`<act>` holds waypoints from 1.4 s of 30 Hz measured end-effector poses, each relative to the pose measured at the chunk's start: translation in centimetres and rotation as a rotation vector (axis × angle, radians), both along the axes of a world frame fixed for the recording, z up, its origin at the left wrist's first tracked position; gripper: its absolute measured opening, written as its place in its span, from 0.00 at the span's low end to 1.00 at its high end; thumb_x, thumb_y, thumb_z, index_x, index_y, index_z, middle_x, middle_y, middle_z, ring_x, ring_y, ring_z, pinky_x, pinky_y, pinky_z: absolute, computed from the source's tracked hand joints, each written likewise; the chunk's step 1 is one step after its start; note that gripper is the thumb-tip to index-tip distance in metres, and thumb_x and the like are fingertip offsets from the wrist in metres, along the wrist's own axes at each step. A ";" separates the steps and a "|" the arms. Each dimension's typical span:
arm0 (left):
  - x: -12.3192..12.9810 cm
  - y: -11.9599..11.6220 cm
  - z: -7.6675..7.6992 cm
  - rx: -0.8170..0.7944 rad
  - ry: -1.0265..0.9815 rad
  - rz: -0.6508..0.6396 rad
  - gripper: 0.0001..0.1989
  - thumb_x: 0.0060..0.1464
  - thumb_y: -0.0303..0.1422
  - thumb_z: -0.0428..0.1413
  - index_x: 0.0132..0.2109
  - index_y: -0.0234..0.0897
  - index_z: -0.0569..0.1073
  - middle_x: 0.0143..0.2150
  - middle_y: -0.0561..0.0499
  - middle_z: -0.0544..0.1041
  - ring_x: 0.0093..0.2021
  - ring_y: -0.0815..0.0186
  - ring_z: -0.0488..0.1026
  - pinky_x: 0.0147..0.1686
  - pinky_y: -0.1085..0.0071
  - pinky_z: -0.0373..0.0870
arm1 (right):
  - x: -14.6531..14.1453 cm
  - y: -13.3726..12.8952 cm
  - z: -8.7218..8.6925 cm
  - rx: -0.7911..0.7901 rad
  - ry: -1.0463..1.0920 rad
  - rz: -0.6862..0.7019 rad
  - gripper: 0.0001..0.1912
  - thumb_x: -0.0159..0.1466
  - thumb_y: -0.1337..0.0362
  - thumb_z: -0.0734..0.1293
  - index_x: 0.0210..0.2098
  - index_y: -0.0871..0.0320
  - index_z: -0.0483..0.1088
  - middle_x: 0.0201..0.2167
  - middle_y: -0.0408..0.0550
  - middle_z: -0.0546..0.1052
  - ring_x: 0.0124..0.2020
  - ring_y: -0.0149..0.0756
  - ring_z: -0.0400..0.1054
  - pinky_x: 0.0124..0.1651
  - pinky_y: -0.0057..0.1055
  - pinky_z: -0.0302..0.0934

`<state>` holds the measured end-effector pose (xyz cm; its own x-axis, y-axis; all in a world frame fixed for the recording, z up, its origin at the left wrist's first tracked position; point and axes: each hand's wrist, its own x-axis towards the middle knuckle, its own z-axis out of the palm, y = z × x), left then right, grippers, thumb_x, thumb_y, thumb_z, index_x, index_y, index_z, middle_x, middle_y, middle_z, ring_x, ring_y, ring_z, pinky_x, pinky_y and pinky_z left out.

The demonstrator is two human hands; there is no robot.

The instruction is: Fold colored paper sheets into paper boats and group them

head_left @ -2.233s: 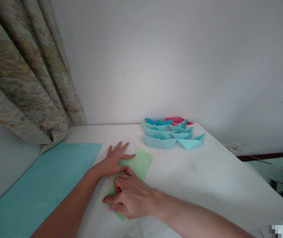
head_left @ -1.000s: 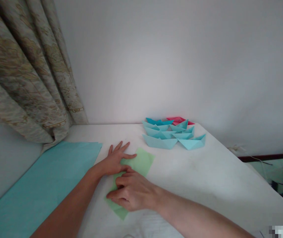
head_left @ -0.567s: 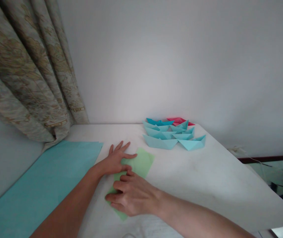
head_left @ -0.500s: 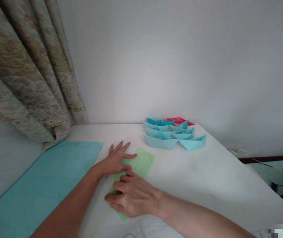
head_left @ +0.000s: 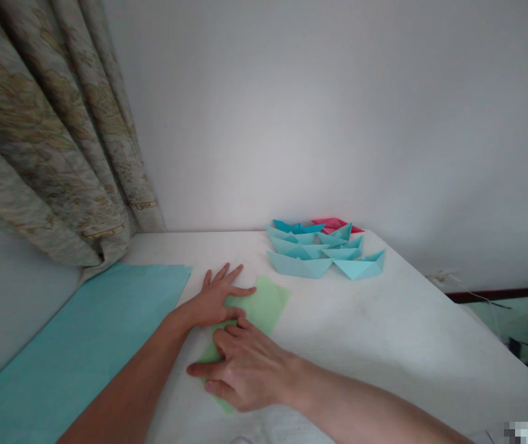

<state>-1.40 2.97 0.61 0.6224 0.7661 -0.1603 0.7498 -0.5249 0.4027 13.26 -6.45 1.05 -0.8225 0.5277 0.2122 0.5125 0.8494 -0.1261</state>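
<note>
A sheet of green origami paper (head_left: 264, 305) lies flat on the white bench (head_left: 384, 351), beneath both hands. Left hand (head_left: 212, 302): palm down, fingers spread, pressing the sheet's upper part. Right hand (head_left: 240, 373): fingers curled, pressing the lower part, thumb stretched past the sheet's edge; no pinch. Well beyond: grouped pale blue paper boats (head_left: 314, 262), a partly hidden red paper boat (head_left: 335, 224) behind them. At left: a large teal paper sheet (head_left: 83, 333), below a patterned curtain (head_left: 51, 135).
</note>
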 end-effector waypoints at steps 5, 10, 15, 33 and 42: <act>-0.2 0.0 0.3 -0.010 -0.023 0.003 0.28 0.50 0.48 0.55 0.59 0.59 0.63 0.70 0.53 0.38 0.68 0.48 0.29 0.58 0.39 0.29 | 0.7 1.3 -1.2 -0.026 0.096 0.044 0.11 0.61 0.58 0.63 0.34 0.51 0.78 0.18 0.40 0.66 0.25 0.32 0.62 0.46 0.34 0.53; -0.5 0.2 0.7 -0.039 -0.014 0.045 0.30 0.48 0.52 0.54 0.59 0.58 0.63 0.70 0.52 0.37 0.67 0.45 0.29 0.58 0.37 0.30 | 2.6 2.9 -0.5 -0.070 0.074 -0.206 0.13 0.58 0.63 0.65 0.19 0.55 0.75 0.15 0.40 0.70 0.22 0.30 0.63 0.32 0.31 0.50; -0.6 0.3 0.6 -0.014 0.004 0.056 0.31 0.46 0.53 0.55 0.58 0.56 0.65 0.70 0.51 0.40 0.68 0.46 0.31 0.59 0.39 0.32 | 5.3 4.9 0.2 -0.084 0.065 -0.572 0.16 0.64 0.62 0.59 0.28 0.53 0.78 0.20 0.46 0.74 0.25 0.35 0.66 0.32 0.32 0.51; 0.3 0.6 0.1 0.022 -0.059 0.140 0.24 0.45 0.53 0.56 0.47 0.51 0.76 0.69 0.52 0.48 0.68 0.46 0.38 0.59 0.39 0.35 | 4.1 3.9 1.2 -0.152 0.047 -0.470 0.10 0.53 0.69 0.64 0.20 0.57 0.75 0.18 0.47 0.77 0.22 0.36 0.68 0.27 0.30 0.54; 0.4 0.6 0.0 0.224 -0.110 0.180 0.20 0.49 0.49 0.56 0.40 0.40 0.78 0.57 0.46 0.70 0.57 0.54 0.63 0.58 0.61 0.55 | 3.2 1.9 0.3 -0.387 0.080 0.030 0.07 0.52 0.64 0.67 0.28 0.54 0.78 0.18 0.38 0.77 0.22 0.30 0.68 0.31 0.26 0.56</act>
<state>-1.05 3.61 0.64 0.4778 0.8742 0.0862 0.7972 -0.4727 0.3755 16.41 -4.54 1.30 -0.8274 0.5577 0.0665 0.4641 0.7456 -0.4783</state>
